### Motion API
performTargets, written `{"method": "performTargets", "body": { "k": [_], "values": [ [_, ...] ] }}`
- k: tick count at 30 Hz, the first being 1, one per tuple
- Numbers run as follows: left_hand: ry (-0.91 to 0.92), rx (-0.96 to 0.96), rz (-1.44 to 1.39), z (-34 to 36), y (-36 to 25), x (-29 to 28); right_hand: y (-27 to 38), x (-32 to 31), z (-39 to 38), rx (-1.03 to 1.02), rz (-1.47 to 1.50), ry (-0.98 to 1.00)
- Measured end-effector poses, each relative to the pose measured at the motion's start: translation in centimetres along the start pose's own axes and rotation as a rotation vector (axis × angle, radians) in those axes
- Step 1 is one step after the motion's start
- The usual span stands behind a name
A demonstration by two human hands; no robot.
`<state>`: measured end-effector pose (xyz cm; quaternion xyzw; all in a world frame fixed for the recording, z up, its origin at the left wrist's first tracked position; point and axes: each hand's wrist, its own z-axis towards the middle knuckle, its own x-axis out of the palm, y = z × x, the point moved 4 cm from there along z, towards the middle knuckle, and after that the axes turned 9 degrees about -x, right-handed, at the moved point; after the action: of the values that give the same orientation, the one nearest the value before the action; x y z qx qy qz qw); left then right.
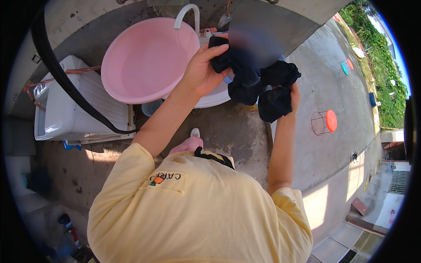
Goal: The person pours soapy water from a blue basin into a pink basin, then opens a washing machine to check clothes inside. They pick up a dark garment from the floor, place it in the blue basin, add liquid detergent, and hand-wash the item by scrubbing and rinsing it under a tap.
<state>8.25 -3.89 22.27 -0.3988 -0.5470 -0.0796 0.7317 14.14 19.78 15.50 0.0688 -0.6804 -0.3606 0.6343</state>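
A bunch of dark navy and black cloth [244,79] hangs between my two hands, above the white basin and the floor to its right. It falls in several rounded, limp lumps, and I cannot tell what kind of clothing it is. My left hand [204,70] is closed on the upper left end, thumb on top. At the right end my right hand [295,94] grips the cloth from its outer side, with most of its fingers hidden behind it. A blurred patch covers what lies just above the cloth.
A large pink basin [131,65] sits left of my hands, under a white curved spout [187,14]. Below it is a white basin [213,99]. A white appliance [83,103] stands at the left, a black hose [70,81] arching past it. Red-topped wire stools [330,121] stand at the right.
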Motion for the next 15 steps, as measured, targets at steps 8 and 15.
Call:
{"method": "performTargets", "body": {
  "k": [8,15],
  "values": [
    [-0.306,0.399,1.557,9.1,3.6,-6.6,-1.7,-7.1,9.9,0.039,0.226,0.186],
    [-0.253,-0.444,0.507,10.6,11.1,-12.2,-8.0,-10.1,12.3,0.169,0.057,-0.310]
  ]
}}
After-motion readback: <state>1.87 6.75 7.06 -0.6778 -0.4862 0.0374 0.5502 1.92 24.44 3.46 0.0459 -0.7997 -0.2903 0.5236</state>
